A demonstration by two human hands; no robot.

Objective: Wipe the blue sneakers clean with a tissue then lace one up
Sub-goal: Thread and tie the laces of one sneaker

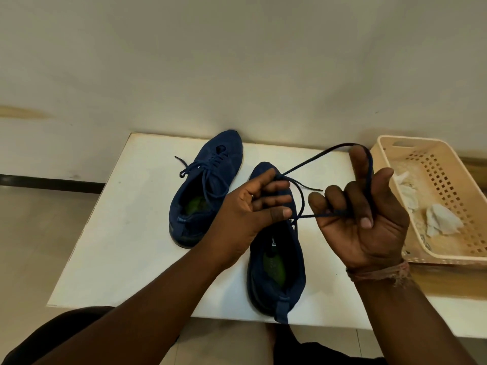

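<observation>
head view. two blue sneakers lie on a white desk (126,233), toes pointing away from the viewer. the far sneaker (208,188) sits left of centre, already laced, its lace ends lying loose over its side. the near sneaker (276,262) lies just right of it, heel at the desk's front edge, green insole visible. both hands work its lace (316,156) above the shoe's forepart. the left hand (253,206) has its fingers curled, pinching the lace where two strands cross; a short free end juts right from there. the right hand (369,214), palm toward the viewer, holds the lace looped over its raised index finger, with the lower strand caught under its curled fingers. a woven band (379,272) circles the right wrist. at the desk's right end stands a beige perforated basket (448,180) holding crumpled tissues (440,219). a pale wall (237,61) rises behind the desk.
</observation>
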